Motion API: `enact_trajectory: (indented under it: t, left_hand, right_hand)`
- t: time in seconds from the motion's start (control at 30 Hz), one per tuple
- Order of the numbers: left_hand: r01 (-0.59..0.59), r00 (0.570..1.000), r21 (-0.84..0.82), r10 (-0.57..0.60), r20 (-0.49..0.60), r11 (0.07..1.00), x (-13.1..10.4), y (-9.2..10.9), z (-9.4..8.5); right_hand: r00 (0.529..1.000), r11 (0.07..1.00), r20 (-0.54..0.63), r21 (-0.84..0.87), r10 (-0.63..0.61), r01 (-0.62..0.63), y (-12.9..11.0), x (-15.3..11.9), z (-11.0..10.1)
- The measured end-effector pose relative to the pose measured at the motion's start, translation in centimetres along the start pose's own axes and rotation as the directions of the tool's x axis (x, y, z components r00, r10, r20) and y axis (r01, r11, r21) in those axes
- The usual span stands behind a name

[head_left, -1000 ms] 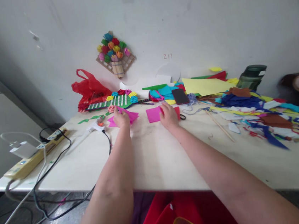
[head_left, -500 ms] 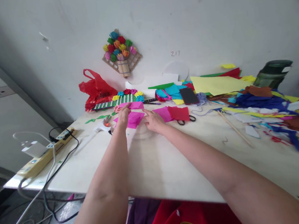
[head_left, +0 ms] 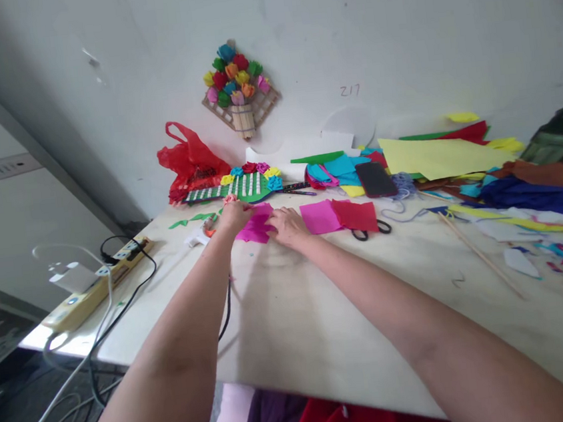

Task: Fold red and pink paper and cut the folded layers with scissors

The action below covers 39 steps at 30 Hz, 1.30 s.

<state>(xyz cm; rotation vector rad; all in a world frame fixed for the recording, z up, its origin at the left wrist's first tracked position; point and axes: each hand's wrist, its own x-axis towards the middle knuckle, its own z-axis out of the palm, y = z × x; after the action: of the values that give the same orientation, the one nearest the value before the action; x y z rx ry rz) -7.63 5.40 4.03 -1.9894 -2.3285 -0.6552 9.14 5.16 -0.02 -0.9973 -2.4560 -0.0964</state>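
Magenta crepe paper lies on the table between my two hands. My left hand is at its left edge, with thumb and finger closed on the far part of the sheet. At the right edge rests my right hand, its fingers bent but apart, fingertips touching the paper. To the right, another magenta piece sits beside a red piece, which partly covers scissors. Left of my left hand is a white glue gun, partly hidden by the hand.
A green board with paper flowers and a red plastic bag stand behind. A phone, coloured scraps and a wooden stick are to the right. A power strip with cables lies left.
The view has shifted, so things appear further right. The magenta strip formerly under my left hand at the back is now drawn nearer, together with the other sheet. My right fingers have bent.
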Motion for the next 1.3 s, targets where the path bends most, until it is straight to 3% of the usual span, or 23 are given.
enact_trajectory:
  t: [0.17,0.4,0.67,0.77,0.9,1.0,1.13,1.3]
  left_hand:
    - [-0.017,1.000,0.099,0.017,0.004,0.995,-0.3,-0.6,0.2]
    - [-0.176,0.982,0.089,0.169,0.083,0.980,-1.0,-1.2,-0.2]
    - [-0.249,0.967,0.106,0.253,-0.029,0.963,-1.2,-1.6,-0.1]
    - [-0.261,0.960,0.093,0.268,-0.078,0.961,-0.9,-1.8,0.0]
    - [-0.248,0.963,0.035,0.250,-0.097,0.968,-0.6,-1.9,0.2]
    - [-0.240,0.965,0.012,0.240,-0.102,0.971,-0.5,-1.9,0.3]
    - [-0.253,0.961,0.007,0.252,-0.113,0.968,-0.6,-1.8,0.2]
    - [-0.283,0.957,-0.009,0.282,-0.068,0.959,-0.6,-1.8,0.0]
  right_hand:
    - [0.998,0.998,0.018,0.014,0.057,-0.057,0.1,0.7,0.3]
    - [0.978,0.976,-0.050,0.096,0.203,-0.197,0.8,1.2,1.4]
    - [0.954,0.938,-0.053,0.203,0.296,-0.280,1.0,1.0,1.4]
    - [0.967,0.956,-0.070,0.182,0.244,-0.228,1.3,0.4,0.8]
    - [0.999,0.997,-0.036,0.074,0.022,-0.020,1.7,-0.5,0.2]
    - [0.998,0.997,-0.002,0.026,-0.066,0.066,1.7,-0.6,0.2]
    - [0.999,0.999,0.002,0.017,-0.048,0.048,1.6,-0.4,0.6]
    - [0.995,0.993,-0.041,0.075,0.094,-0.091,1.6,-0.1,1.1]
